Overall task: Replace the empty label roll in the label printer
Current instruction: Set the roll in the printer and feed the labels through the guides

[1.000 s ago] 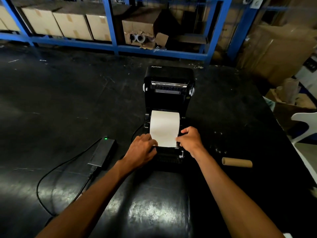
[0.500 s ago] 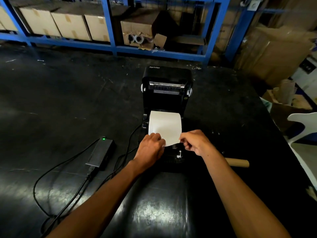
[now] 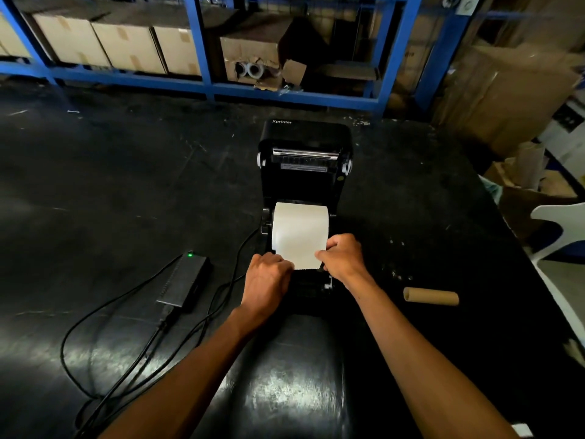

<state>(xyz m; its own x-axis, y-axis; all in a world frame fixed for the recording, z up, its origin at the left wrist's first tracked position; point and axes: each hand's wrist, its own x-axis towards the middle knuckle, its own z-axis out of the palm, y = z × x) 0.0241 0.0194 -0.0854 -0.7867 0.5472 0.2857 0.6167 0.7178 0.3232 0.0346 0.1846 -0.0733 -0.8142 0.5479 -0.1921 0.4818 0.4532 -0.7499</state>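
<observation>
1. Both hands pinch the loose end of the white label roll (image 3: 299, 234): left hand (image 3: 267, 282) curls its fingers on the sheet's left lower corner, right hand (image 3: 343, 258) curls on the right edge, thumb side against the paper.
2. Label roll sits in the open bay of the black label printer (image 3: 305, 172), its free end drawn toward the person over the front of the machine.
3. Printer lid stands tilted up behind the roll, metal bar and "Xprinter" mark visible on it.
4. Printer rests on a black table (image 3: 110, 185), roughly centre.
5. Empty cardboard core (image 3: 430, 296) lies on its side on the table, right of the printer, apart from the right forearm.
6. Power adapter (image 3: 183, 280) lies left of the printer, green light lit at its far end; black cables (image 3: 95, 315) loop from it across the table toward the printer and the near edge.
7. Blue shelving (image 3: 202, 87) runs along the back, cardboard boxes (image 3: 126, 47) on it.
8. White chair (image 3: 560, 229) partly in view at the right edge.
</observation>
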